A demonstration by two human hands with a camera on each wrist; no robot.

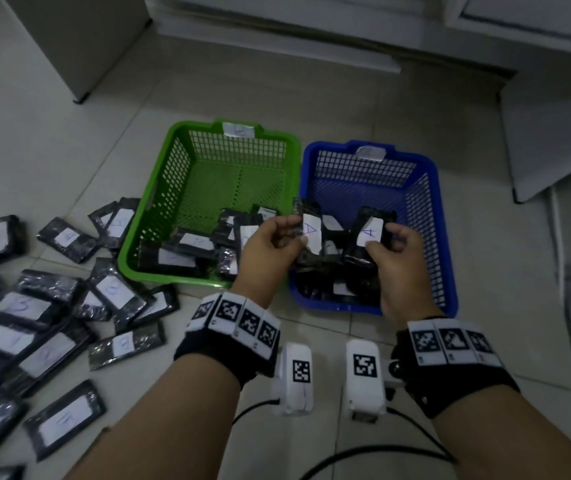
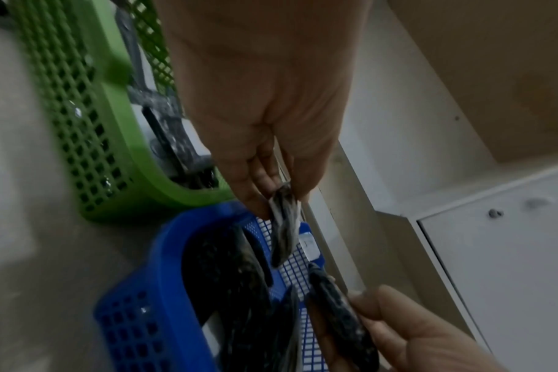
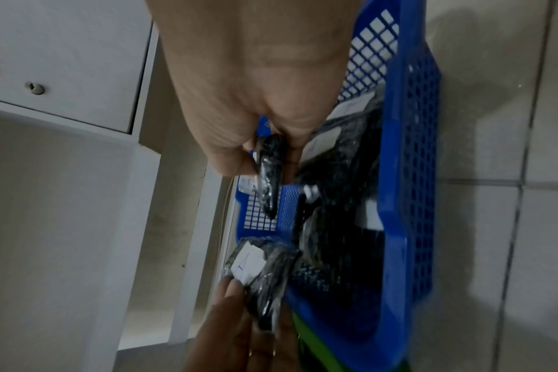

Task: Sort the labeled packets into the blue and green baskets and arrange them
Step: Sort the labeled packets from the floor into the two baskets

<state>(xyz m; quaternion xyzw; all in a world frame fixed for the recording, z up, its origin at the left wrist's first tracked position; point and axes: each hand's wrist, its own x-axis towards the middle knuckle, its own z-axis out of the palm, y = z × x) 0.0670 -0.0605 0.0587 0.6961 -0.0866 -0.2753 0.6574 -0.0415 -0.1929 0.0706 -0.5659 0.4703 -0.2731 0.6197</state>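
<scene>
My left hand (image 1: 278, 244) pinches a black packet with a white label marked A (image 1: 310, 232) over the left side of the blue basket (image 1: 448, 237). My right hand (image 1: 393, 249) grips a second black packet marked A (image 1: 368, 233) over the same basket. Both packets stand upright, side by side. In the left wrist view the left packet (image 2: 284, 226) hangs from my fingertips above the blue basket (image 2: 163, 276). In the right wrist view the right packet (image 3: 269, 171) sits between thumb and fingers. The green basket (image 1: 152, 216) lies to the left and holds several packets.
Many loose labeled packets (image 1: 52, 306) are scattered on the tiled floor to the left of the green basket. White cabinets (image 1: 311, 22) stand behind the baskets. More packets lie in the blue basket's near end. Cables run from my wrist cameras (image 1: 363, 375) at the bottom.
</scene>
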